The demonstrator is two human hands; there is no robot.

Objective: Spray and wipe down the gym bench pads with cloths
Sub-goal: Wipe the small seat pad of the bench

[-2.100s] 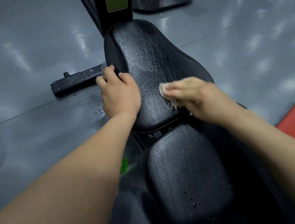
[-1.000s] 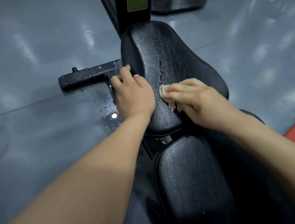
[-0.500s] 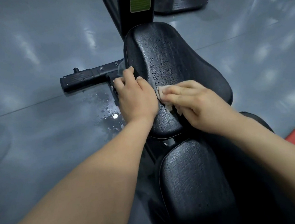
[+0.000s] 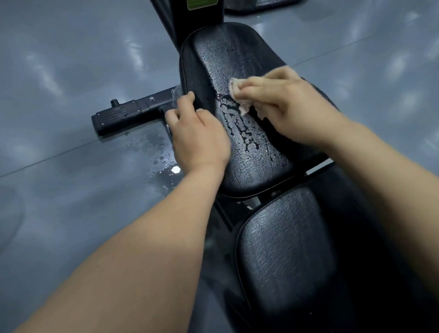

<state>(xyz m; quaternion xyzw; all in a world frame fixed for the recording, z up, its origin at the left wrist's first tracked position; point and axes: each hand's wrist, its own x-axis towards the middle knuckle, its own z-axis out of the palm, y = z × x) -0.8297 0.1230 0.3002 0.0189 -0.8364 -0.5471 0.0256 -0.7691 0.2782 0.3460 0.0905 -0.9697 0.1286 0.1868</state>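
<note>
Wiping the sprayed far pad, cloth at its middle.

Your right hand holds the bunched cloth under its fingers, pressed to the pad's centre; your left hand curls its fingers round the pad's left edge to steady it. A band of droplets lies between your hands, toward you from the cloth. Draw the cloth through that band in overlapping strokes with even pressure, and turn it to a dry face once soaked. The near pad looks mostly dry, and the floor beside the bench is wet, so I'd mind your footing.
</note>
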